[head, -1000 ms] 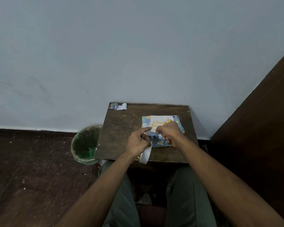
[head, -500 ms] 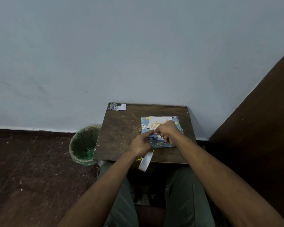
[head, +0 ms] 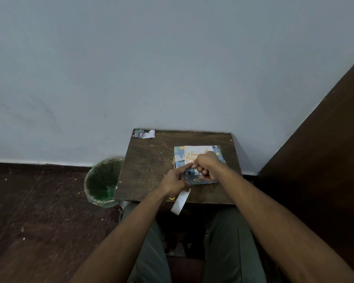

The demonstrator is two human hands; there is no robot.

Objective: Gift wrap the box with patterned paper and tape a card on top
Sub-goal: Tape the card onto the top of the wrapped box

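The wrapped box [head: 198, 164] lies flat on the right half of a small dark wooden table [head: 151, 166], which stands against a pale wall [head: 151, 58]. The box is covered in blue patterned paper. A white card [head: 194, 153] with gold lettering lies on top of the box, toward its far edge; its near part is hidden behind the hands.

The left hand [head: 175, 179] is over the near left corner of the box. Its index finger is extended, with the tip pointing right toward the card's near edge; the other fingers are curled. A white paper strip [head: 181, 202] hangs down from under this hand, past the near edge of the table. The hand appears to pinch the strip's upper end, though the exact grasp is hidden.

The right hand [head: 206, 165] is over the middle of the box with all fingers clenched inward, its fingertips meeting the left index fingertip. Whether it pinches a piece of tape cannot be determined.

1 torn scrap of wrapping paper [head: 144, 133] lies at the far left corner of the table. A green-lined waste bin [head: 102, 180] stands on the dark floor just left of the table.
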